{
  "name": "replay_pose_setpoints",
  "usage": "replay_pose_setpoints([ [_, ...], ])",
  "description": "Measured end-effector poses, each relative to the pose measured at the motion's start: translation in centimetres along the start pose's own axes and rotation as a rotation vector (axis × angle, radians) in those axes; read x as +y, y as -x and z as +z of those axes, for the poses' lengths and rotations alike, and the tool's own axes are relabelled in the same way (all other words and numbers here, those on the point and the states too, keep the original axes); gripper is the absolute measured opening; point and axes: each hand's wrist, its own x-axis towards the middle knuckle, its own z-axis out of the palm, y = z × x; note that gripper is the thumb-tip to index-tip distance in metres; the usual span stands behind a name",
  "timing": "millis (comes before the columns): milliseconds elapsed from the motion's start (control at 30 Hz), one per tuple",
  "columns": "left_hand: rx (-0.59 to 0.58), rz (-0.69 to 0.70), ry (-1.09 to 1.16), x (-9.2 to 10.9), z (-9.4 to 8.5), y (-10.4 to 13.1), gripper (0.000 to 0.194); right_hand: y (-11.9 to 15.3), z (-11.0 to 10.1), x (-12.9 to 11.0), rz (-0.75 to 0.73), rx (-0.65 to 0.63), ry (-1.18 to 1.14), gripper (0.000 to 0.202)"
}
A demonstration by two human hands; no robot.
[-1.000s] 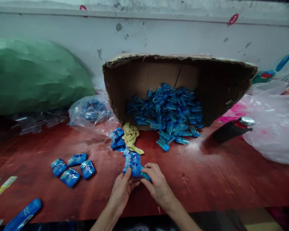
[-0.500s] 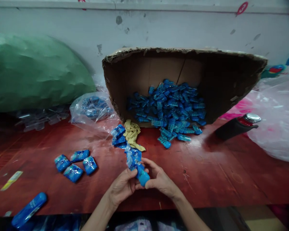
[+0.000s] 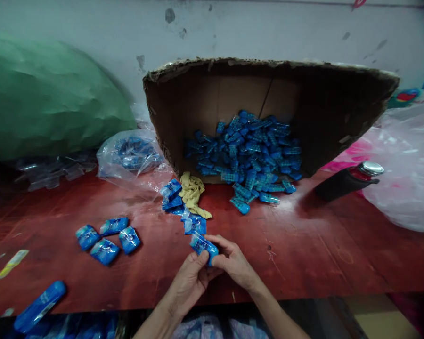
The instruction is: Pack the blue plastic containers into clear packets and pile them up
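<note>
Both hands hold a small blue printed pack (image 3: 204,248) with a glossy wrapper, tilted above the table's front part. My left hand (image 3: 192,275) grips its lower left side, with the thumb on top. My right hand (image 3: 233,261) has its fingers and thumb closed round the right end. Just beyond the hands lie flat blue printed wrappers (image 3: 195,225). Beside them is a crumpled yellow cloth (image 3: 191,190), with more blue wrappers (image 3: 171,195) at its left. To the left, several similar blue packs (image 3: 105,252) lie grouped on the table.
A tipped cardboard box (image 3: 247,94) opens toward me, with many small blue containers (image 3: 250,148) spilling out. A dark flask (image 3: 342,181) and a plastic bag (image 3: 406,183) stand right. At left are a green sack (image 3: 53,103), a clear bag (image 3: 130,155) and a long blue case (image 3: 40,306).
The rounded blue container in my hands now appears covered by a printed wrapper, and the pack is turned. My fingers have shifted along it. The view has tilted slightly.
</note>
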Motion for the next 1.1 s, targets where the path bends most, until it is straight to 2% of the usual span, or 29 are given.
replay_pose_setpoints([
  [133,0.074,0.013,-0.012,-0.6,0.6,-0.2,0.013,0.0,0.9,0.6,0.018,0.135,0.084,0.039],
  [233,0.139,0.007,0.006,-0.3,0.6,-0.3,0.014,0.0,1.4,0.9,0.041,0.146,0.121,0.042],
  [333,0.23,0.065,0.06,1.9,-0.7,0.5,0.019,-0.3,1.4,0.5,-0.038,0.086,0.258,0.046],
  [400,0.312,0.19,0.135,4.3,-2.2,1.6,0.028,-0.9,1.0,0.1,-0.117,0.089,0.458,0.038],
  [467,0.393,0.388,0.182,6.7,-3.7,2.7,0.032,-1.9,0.4,-0.1,-0.177,0.122,0.692,0.025],
  [500,0.424,0.432,0.176,7.5,-4.4,3.2,0.033,-2.5,0.2,-0.1,-0.2,0.137,0.808,0.021],
  [567,0.481,0.415,0.123,8.0,-5.1,3.6,0.028,-4.0,0.1,0.2,-0.229,0.155,1.045,0.017],
  [700,0.529,0.223,-0.084,5.7,-4.6,2.1,0.013,-6.5,1.0,1.8,-0.221,0.233,1.399,0.009],
  [867,0.5,0.299,-0.258,3.3,-3.0,-0.6,0.024,-7.2,1.3,3.1,-0.257,0.253,1.449,0.017],
  [1000,0.538,0.312,-0.315,2.8,-2.1,-1.6,0.032,-5.9,1.1,2.5,-0.324,0.25,1.442,0.018],
  [1100,0.492,0.297,-0.371,2.4,-1.8,-2.2,0.032,-4.5,1.4,1.9,-0.399,0.257,1.442,0.021],
])
